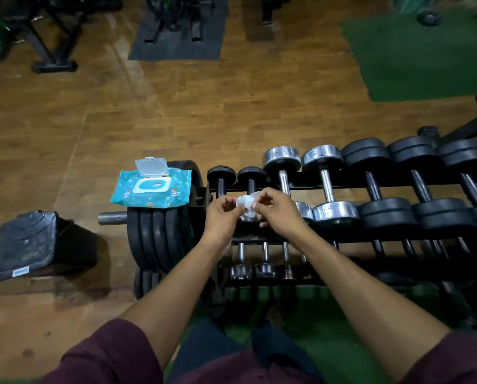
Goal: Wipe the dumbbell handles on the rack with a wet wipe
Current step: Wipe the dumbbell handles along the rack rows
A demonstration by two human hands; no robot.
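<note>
Wooden floor; green mat; dumbbell rack.

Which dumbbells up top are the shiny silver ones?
The third and fourth dumbbells from the left end of the top row, just right of the hands. Their round ends are bright chrome; the other top-row dumbbells have dull black ends.

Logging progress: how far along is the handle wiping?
Done: wipes pack open on the weight plates, one wet wipe out. In hand: left hand and right hand pinch it above the rack. Left: no handle touched yet.
</note>
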